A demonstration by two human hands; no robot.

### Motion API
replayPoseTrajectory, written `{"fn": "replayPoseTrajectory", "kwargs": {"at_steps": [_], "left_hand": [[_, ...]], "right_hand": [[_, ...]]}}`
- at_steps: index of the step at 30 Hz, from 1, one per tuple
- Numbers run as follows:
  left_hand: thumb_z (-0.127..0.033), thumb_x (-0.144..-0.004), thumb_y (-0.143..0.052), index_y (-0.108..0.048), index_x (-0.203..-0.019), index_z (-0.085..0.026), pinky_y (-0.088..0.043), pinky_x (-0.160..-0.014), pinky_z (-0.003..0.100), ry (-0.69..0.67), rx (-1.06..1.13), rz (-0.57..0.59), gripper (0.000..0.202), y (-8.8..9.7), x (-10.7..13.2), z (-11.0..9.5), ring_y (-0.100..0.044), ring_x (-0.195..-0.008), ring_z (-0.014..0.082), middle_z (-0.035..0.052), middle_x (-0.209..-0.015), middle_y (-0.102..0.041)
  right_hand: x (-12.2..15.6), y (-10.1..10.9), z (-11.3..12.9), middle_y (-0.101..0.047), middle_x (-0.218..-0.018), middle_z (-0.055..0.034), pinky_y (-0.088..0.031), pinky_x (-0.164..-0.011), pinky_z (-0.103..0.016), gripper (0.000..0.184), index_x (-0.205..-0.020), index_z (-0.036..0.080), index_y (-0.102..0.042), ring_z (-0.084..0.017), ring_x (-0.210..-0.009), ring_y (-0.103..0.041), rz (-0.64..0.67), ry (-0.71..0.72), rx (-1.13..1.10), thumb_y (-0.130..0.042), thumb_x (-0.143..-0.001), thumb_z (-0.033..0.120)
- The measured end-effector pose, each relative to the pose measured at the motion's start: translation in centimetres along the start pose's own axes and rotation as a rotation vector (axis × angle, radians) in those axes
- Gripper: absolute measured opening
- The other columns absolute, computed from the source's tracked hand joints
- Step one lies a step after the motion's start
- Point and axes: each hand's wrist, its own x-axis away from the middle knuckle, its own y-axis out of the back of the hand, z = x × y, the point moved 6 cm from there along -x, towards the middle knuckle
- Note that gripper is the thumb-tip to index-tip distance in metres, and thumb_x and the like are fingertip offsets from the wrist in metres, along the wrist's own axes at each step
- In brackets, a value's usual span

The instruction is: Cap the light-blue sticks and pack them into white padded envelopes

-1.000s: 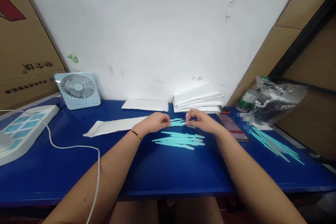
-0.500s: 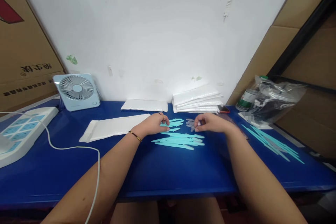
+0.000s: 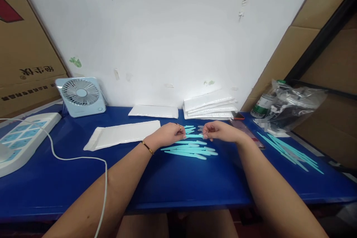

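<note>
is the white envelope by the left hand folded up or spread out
Spread out: the white envelope lies flat on the blue table, no fold across its middle. Whether it's sealed, I can't tell.

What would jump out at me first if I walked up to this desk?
Probably the loose pile of turquoise sticks, bright against the blue table near its middle. Just beyond it, one more turquoise stick spans from the left hand to the right hand. Next, perhaps, the pale blue fan at the back left, by the wall.
</note>
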Motion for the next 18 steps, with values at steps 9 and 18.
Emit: {"fn": "replayPoseTrajectory", "kwargs": {"at_steps": [9, 18], "left_hand": [[-0.041, -0.076, -0.055, -0.065, -0.085, -0.019, -0.039, -0.058, 0.024, 0.17, -0.021, -0.017, 0.026, 0.8, 0.4, 4.1, -0.057, -0.071, 0.0161, 0.0031, -0.082, -0.063], [-0.048, -0.081, -0.05, -0.065, -0.097, -0.019, -0.043, -0.073, 0.027, 0.055, 0.014, -0.069, 0.036, 0.6, 0.3, 2.0, -0.057, -0.089, 0.0197, 0.0064, -0.097, -0.063]], "right_hand": [[-0.3, 2.4, -1.7, -0.06, -0.077, -0.0023, -0.04, -0.061, -0.027, 0.024, -0.082, 0.018, -0.066, -0.015, -0.068, -0.053, -0.283, -0.013, 0.327, -0.066, -0.071, 0.039], [-1.0, -1.5, 0.6, -0.053, -0.082, -0.0019, -0.04, -0.06, -0.026, 0.014, -0.076, 0.019, -0.066, -0.013, -0.068, -0.051, -0.063, 0.12, 0.42, -0.066, -0.07, 0.032]]}}
